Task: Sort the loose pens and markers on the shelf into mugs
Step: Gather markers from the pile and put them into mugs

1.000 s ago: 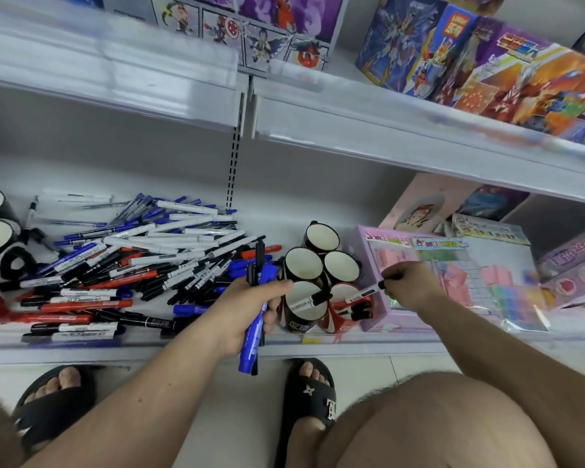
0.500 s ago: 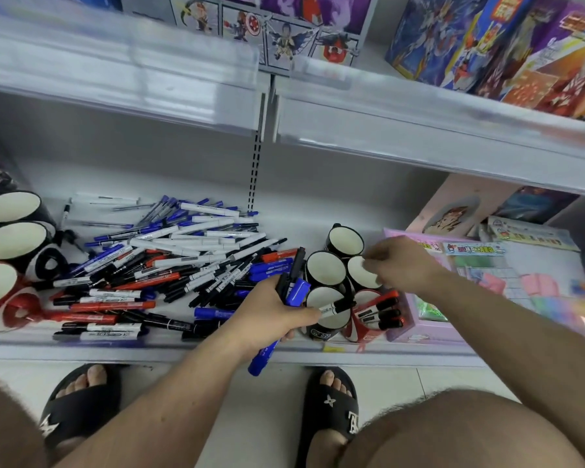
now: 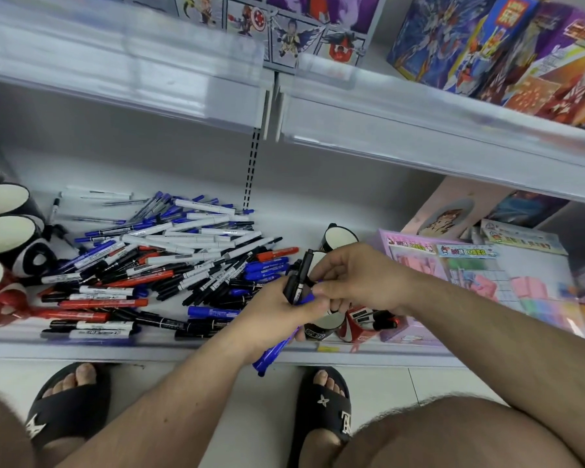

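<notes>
The left hand point(image 3: 271, 309) grips a bundle of blue and black plastic markers point(image 3: 298, 282). The right hand point(image 3: 355, 278) pinches a black one from that bundle, above the black-and-red ceramic mugs point(image 3: 358, 324) on the white shelf point(image 3: 149, 346).

I count three white-lined ceramic mugs point(image 3: 5, 233) left of the heap of loose plastic pens and markers point(image 3: 169, 261), too many and too tangled to number. Right of that heap, behind two bare hands point(image 3: 358, 282), a second mug cluster point(image 3: 341, 236) is partly hidden, count unclear.
</notes>
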### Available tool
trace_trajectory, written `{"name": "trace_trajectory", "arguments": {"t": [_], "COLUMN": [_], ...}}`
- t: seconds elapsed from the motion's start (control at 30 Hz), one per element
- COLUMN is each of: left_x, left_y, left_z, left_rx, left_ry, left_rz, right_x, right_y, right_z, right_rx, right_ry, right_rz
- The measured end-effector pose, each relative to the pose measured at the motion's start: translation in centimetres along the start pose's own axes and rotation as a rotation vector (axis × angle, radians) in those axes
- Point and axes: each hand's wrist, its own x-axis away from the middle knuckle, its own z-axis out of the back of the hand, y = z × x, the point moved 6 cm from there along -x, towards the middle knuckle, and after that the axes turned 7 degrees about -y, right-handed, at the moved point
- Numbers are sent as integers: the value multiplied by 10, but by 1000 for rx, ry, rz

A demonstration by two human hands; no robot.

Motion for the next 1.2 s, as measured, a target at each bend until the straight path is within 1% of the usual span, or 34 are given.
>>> {"name": "trace_trajectory", "arguments": {"t": [0.1, 0.17, 0.23, 0.3, 0.37, 0.47, 0.5, 0.57, 0.7, 0.83, 0.97, 1.03, 1.13, 1.2], "left_x": [-4, -9, -11, -13, -14, -17, -18, -20, -23, -25, -25, -25, -25, -25], "left_y": [-13, -24, -31, -34, -34, -36, -36, -39, -43, -41, -38, -37, -36, -35], "left_z": [13, 24, 31, 33, 34, 34, 35, 36, 38, 38, 37, 36, 32, 27], "left_rx": [88, 248, 401, 461, 468, 521, 547, 577, 578, 550, 547, 537, 516, 481], "left_ry": [85, 164, 210, 214, 203, 187, 180, 171, 159, 140, 119, 102, 82, 76], "left_rz": [77, 98, 100, 107, 108, 107, 105, 107, 115, 115, 111, 112, 111, 109], "right_x": [4, 6, 6, 6, 4, -4, -8, -20, -49, -70, -74, -72, -66, -63], "right_y": [13, 30, 52, 76, 101, 134, 141, 150, 158, 166, 170, 163, 141, 118], "right_z": [32, 60, 86, 107, 124, 137, 139, 136, 121, 108, 97, 95, 97, 95], "right_rx": [-148, -288, -379, -348, -237, -41, 46, 202, 349, 327, 255, 290, 412, 409], "right_ry": [112, 250, 420, 570, 698, 825, 828, 773, 598, 484, 413, 391, 417, 432], "right_rz": [-17, -24, -68, -140, -229, -377, -420, -486, -537, -549, -546, -535, -465, -364]}}
